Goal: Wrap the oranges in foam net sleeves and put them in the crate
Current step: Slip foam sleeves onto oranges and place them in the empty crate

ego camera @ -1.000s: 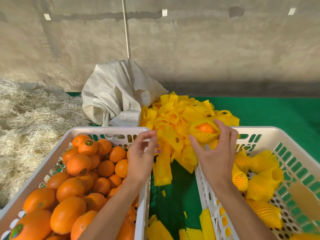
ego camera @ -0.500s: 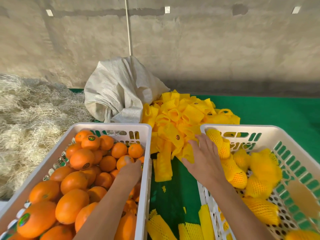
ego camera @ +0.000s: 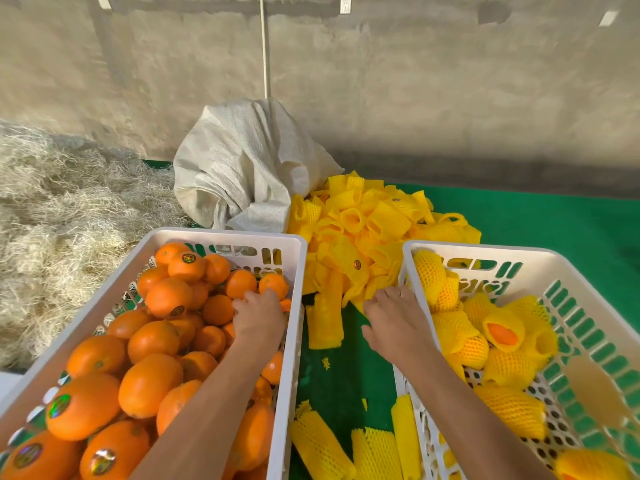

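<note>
Orange, bare fruit (ego camera: 152, 379) still fills the white plastic crate on your left (ego camera: 221, 237); only some yellow foam-netted oranges (ego camera: 498, 348) lie in the white plastic crate on your right (ego camera: 485, 252), so judge most of the work outstanding. Your left hand (ego camera: 258, 317) rests on the bare oranges; its grasp cannot be told. Your right hand (ego camera: 394, 318) reaches, fingers hidden, into the loose yellow foam net sleeves (ego camera: 363, 237) between the crates.

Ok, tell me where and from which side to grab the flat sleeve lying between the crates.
Pinch the foam sleeve at its near end from above, probably with the right hand beside it. It lies flat and lengthwise on the green mat, so that end seems freest.
</note>
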A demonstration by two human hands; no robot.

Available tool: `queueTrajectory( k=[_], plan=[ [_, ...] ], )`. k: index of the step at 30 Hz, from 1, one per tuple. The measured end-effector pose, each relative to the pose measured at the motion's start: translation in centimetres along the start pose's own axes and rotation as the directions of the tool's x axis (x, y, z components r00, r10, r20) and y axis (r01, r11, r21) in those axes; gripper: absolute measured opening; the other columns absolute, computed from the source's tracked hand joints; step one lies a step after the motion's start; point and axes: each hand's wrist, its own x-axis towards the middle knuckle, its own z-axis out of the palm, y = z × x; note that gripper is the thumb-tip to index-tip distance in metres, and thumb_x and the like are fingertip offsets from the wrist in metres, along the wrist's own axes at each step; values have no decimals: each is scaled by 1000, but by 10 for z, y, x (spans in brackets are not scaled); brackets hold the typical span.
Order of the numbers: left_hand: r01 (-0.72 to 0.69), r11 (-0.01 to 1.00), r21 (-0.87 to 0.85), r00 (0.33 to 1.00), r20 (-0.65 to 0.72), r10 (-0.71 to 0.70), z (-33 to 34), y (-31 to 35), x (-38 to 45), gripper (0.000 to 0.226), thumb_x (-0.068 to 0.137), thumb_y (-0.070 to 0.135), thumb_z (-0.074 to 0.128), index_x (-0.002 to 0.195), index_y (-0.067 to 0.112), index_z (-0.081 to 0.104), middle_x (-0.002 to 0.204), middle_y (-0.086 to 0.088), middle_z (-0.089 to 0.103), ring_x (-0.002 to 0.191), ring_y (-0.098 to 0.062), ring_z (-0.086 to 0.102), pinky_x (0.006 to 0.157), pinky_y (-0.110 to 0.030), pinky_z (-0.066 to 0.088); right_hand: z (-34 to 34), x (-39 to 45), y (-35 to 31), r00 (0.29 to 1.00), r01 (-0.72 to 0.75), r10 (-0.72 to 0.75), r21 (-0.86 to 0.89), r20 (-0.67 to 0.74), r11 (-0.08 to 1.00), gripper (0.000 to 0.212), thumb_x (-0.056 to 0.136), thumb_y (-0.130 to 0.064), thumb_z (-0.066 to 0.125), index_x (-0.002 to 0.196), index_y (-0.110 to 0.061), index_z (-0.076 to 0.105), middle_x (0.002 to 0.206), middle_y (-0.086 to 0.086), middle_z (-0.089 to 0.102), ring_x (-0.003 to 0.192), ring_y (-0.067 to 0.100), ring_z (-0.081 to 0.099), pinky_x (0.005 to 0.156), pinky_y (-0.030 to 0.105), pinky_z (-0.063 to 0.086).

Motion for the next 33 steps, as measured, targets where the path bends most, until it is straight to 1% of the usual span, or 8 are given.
queueTrajectory(
  k=[3,7,14,17,21,24,28,33],
  plan=[
    [-101,974,-202,951,-309,35,-15,5,-3,44,106,30,53,143,9,43,140,-25,44,125,-46,43,102,-51,42,9,-1,-16,971,101,-121,103,207,989,41,98,-40,54,135,-21,58,138,10,53,133,31,41,112,46,30],
    [-378,846,-376,815,-569,111,-21,15,-10,48,107,30,53,148,8,43,145,-22,42,132,-41,40,110,-51,35,25,14,-34,867,211,-211,51,451,976,64,100,-44,54,158,-30,31,170,7,7,156,31,2,125,52,5],
    [-636,650,-415,704,-658,268,-19,18,-14,41,110,43,48,150,37,41,149,-2,37,133,-22,45,104,-20,44,52,52,-53,786,206,-129,-59,604,977,73,104,-40,49,163,-27,8,170,1,-15,156,30,-9,126,53,6],
    [-641,629,-440,719,-632,290,-22,20,-16,37,109,47,47,144,35,49,148,4,39,127,-16,49,95,-16,50,41,50,-48,860,153,-151,36,487,988,61,104,-30,48,159,-16,25,169,5,15,154,30,18,121,49,26],
    [-645,622,-445,717,-633,291,-29,22,-22,43,109,45,47,148,27,47,146,4,42,129,-12,49,102,-27,49,-2,46,-42,991,-67,25,322,131,944,18,102,-20,52,108,-14,67,110,11,70,102,33,66,71,35,46],
    [-591,549,-592,778,-599,191,-33,30,-28,46,108,50,46,148,26,46,139,9,47,124,-1,50,95,-6,41,-31,30,-25,978,-143,206,658,-19,739,13,97,-28,63,104,-24,73,97,0,72,89,24,68,69,35,52],
    [-429,411,-804,898,-431,92,-37,50,-26,46,105,52,47,141,24,53,124,13,62,114,-1,59,90,-14,50,-33,5,2,925,-98,366,870,-100,484,30,87,-28,76,114,-31,66,103,-11,65,82,0,63,59,10,47],
    [-351,168,-921,931,-324,166,-27,53,-32,58,98,52,58,146,21,49,130,5,62,111,-5,67,82,-32,63,-16,-1,4,921,-89,372,867,-116,490,65,85,-24,79,142,-19,49,123,-5,46,100,5,59,86,23,54]
  ],
)
